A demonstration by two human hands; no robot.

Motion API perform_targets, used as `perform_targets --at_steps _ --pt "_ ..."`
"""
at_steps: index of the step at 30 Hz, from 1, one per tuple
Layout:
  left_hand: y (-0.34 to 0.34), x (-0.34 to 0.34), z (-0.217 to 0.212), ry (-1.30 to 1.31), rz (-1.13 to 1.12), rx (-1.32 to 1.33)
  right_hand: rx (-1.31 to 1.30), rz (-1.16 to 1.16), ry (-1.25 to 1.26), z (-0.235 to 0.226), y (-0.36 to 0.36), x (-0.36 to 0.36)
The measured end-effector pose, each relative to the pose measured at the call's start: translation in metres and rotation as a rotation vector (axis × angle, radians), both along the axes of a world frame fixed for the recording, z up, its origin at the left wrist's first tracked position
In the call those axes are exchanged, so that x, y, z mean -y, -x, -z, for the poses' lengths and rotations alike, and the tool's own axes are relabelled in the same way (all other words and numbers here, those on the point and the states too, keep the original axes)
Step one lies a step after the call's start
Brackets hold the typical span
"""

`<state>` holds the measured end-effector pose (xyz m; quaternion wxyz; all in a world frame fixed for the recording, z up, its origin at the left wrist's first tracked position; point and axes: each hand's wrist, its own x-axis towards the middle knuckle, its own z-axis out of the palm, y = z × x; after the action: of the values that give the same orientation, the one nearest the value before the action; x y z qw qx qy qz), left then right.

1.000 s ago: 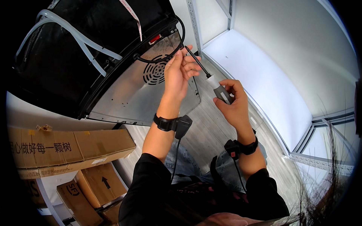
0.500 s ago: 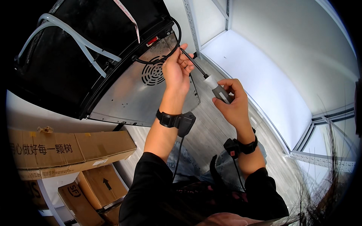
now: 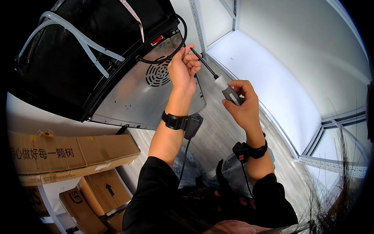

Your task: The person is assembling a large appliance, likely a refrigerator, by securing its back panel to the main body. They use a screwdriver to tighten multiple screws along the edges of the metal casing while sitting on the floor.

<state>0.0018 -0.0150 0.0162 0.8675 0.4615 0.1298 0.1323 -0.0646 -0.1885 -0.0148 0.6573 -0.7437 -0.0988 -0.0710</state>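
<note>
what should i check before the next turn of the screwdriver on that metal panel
1. Right hand grips the screwdriver handle: ok.
2. Left hand steadies the shaft near the tip: ok.
3. Tip seated in a screw: cannot tell, the left hand's fingers hide it.
4. Black cable clear of the tip: not ok, it loops close by the left hand.
5. Metal panel in full view: ok, its round vent shows beside the left wrist.
6. White hoses away from the work: ok, they lie across the black housing, far from both hands.
</note>
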Motion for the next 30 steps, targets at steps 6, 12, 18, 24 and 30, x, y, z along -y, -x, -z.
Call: perform_targets --at_steps 6,12,18,24,30 --pt "-0.003 -0.002 0.006 0.124 0.066 0.026 0.023 -0.004 0.009 -0.001 0.000 -0.001" --pt "-0.003 -0.005 0.008 0.101 0.103 0.046 0.038 0.008 0.045 -0.002 0.001 -0.006" --pt "0.003 -0.009 0.007 0.069 0.140 0.082 0.063 -0.007 0.056 -0.003 0.000 -0.008" --pt "0.003 -0.013 0.008 0.004 0.170 0.093 0.079 -0.012 0.054 -0.002 -0.001 -0.010" --pt "0.004 -0.012 0.005 -0.028 0.164 0.086 0.059 -0.021 0.032 0.000 -0.001 -0.011"
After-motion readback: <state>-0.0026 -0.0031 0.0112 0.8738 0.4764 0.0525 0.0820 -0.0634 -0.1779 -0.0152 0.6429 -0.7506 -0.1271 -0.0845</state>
